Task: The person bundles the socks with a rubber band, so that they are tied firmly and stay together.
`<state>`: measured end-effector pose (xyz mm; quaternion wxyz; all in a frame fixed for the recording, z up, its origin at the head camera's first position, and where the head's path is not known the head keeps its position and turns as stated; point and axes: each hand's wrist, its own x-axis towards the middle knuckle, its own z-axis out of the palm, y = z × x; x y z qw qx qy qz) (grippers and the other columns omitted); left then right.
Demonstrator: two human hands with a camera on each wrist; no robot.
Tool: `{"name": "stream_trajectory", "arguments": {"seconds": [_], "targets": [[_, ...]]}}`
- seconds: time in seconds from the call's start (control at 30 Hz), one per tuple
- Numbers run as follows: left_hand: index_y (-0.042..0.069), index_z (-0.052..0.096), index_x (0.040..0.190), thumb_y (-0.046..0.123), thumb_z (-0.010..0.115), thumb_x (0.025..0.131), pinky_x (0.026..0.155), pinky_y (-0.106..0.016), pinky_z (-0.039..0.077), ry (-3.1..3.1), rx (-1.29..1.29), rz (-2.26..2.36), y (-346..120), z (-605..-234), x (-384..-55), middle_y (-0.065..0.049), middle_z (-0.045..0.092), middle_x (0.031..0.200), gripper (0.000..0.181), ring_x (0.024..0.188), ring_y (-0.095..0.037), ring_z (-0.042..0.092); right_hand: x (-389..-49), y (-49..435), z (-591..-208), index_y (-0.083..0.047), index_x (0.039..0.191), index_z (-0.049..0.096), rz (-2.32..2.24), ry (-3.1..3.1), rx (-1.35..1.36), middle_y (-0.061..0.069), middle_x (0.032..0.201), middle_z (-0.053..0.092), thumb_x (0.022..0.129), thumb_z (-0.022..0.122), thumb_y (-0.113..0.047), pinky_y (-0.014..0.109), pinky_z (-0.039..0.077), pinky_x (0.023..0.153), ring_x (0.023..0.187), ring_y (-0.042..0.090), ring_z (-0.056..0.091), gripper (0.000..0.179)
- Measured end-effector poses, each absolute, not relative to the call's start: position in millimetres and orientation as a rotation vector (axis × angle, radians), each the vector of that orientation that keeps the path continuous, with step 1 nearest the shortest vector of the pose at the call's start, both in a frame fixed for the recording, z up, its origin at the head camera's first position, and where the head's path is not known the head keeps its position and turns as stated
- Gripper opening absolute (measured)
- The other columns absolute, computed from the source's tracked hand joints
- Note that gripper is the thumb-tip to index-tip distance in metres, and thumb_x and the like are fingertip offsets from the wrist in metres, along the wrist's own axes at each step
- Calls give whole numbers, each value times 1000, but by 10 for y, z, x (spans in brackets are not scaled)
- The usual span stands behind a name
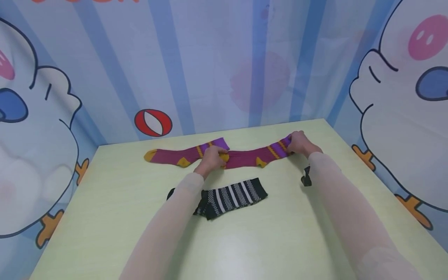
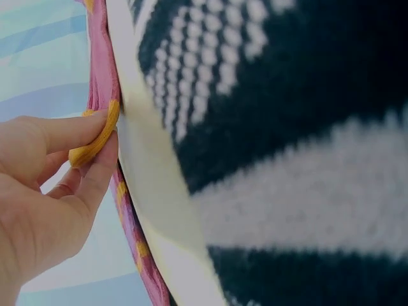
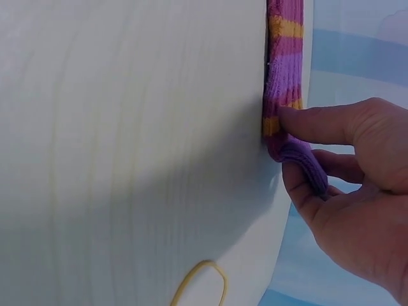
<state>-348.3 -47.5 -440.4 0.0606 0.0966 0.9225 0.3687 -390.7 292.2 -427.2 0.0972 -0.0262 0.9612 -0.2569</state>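
Two magenta socks with yellow heels and toes and purple striped cuffs lie along the back of the table. My left hand (image 1: 211, 157) pinches the yellow toe of the right-hand magenta sock (image 1: 242, 158), lifting it slightly in the left wrist view. At that sock's other end, my right hand (image 1: 300, 143) pinches the purple cuff (image 3: 306, 162) between thumb and fingers. The left-hand magenta sock (image 1: 167, 156) lies flat, its cuff partly behind my left hand. Nearer me are black-and-white patterned socks (image 1: 233, 197), partly covered by my left forearm.
The pale table (image 1: 266, 241) meets a blue striped cloth backdrop (image 1: 217, 70) at its back and sides. A small black object (image 1: 306, 177) shows beside my right wrist. Low in the right wrist view is a thin yellow loop (image 3: 205, 262).
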Motion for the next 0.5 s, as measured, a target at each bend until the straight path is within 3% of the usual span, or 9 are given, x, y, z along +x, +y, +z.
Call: {"name": "stream_trajectory", "arguments": {"seconds": [0.27, 0.5], "targets": [[3, 65, 131, -2, 76, 84, 103, -40, 45, 2777, 326, 1125, -551, -4318, -3493, -13, 61, 134, 49, 125, -30, 52, -3880, 2901, -4210, 20, 135, 46, -759, 2870, -146, 37, 128, 36, 83, 63, 5, 50, 45, 99, 114, 44, 46, 57], [4, 65, 132, -2, 75, 86, 97, -40, 49, 2749, 357, 1189, -665, -4280, -3438, -15, 59, 134, 48, 118, -30, 52, -3832, 2891, -4196, 18, 136, 47, -869, 2843, -204, 35, 126, 49, 83, 66, 5, 51, 45, 100, 114, 44, 51, 57]]}}
